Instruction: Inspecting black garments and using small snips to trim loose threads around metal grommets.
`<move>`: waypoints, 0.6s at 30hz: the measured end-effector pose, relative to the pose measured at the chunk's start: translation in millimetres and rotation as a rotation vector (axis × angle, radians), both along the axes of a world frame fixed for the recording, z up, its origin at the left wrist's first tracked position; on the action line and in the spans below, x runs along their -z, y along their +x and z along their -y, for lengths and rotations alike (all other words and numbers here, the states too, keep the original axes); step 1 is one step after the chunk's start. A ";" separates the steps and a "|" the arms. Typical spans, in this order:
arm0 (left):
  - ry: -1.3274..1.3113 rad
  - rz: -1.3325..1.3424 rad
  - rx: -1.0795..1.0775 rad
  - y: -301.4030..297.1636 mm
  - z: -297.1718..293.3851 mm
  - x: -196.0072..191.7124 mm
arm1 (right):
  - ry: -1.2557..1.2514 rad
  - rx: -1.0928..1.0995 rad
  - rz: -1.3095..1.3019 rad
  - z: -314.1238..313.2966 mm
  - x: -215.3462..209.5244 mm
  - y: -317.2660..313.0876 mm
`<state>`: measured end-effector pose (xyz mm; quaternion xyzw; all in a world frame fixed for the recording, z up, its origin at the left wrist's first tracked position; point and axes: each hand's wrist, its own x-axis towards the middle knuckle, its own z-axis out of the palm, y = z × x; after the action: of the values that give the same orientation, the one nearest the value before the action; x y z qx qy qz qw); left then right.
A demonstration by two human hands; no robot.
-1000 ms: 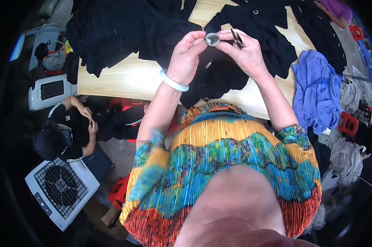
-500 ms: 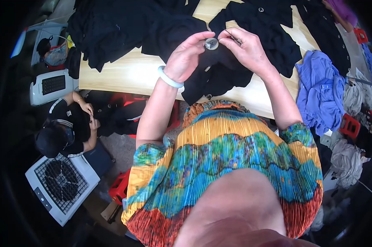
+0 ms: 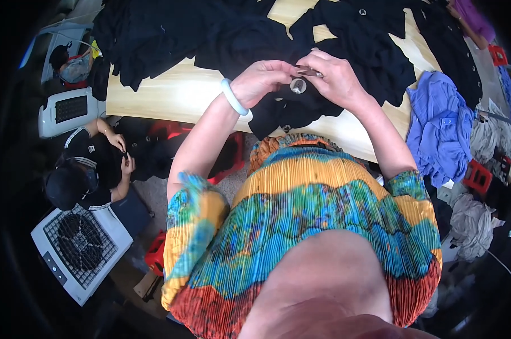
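Over the black garment (image 3: 292, 116) at the table's near edge, my two hands work close together. My right hand (image 3: 337, 81) grips a small pair of thread snips (image 3: 309, 72), its blades toward the left. The left hand (image 3: 261, 82), with a pale bangle on its wrist, is closed in a pinch near the blade tips. Whatever those fingers hold is too small to make out. Just below the snips shows a round, pale, shiny disc (image 3: 298, 86); I cannot tell if it is fixed to the garment.
Black garments (image 3: 170, 39) cover much of the wooden table (image 3: 159, 99). A blue-purple garment (image 3: 440, 130) drapes over its right edge. On the left, a person (image 3: 74, 181) sits near a grey fan unit (image 3: 80, 243). Red stools (image 3: 478, 175) stand around.
My left fingers have left the disc's edge and moved to the snips' tips. The snips have turned leftward above the disc, and both hands have come slightly nearer to me.
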<state>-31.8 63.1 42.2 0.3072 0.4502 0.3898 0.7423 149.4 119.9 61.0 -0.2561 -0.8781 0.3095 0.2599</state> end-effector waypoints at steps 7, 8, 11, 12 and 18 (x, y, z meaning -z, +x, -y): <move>-0.022 0.017 0.036 6.1 9.2 7.5 | -0.031 -0.017 0.001 3.6 8.5 0.0; -0.001 -0.006 0.029 6.6 10.9 8.6 | -0.047 -0.035 -0.004 3.7 9.2 0.1; 0.022 -0.001 -0.046 5.6 14.8 7.7 | -0.366 0.088 0.095 8.7 -6.8 2.9; 0.060 -0.035 -0.059 6.1 15.2 6.5 | -0.456 0.084 0.110 6.5 -1.0 7.8; 0.124 -0.099 -0.108 6.1 21.6 -0.7 | -0.757 -0.092 0.221 3.4 -0.2 25.8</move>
<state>-25.7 41.5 42.8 0.3468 0.4773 0.4407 0.6765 175.2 116.5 61.2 -0.3258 -0.7351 0.5934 0.0370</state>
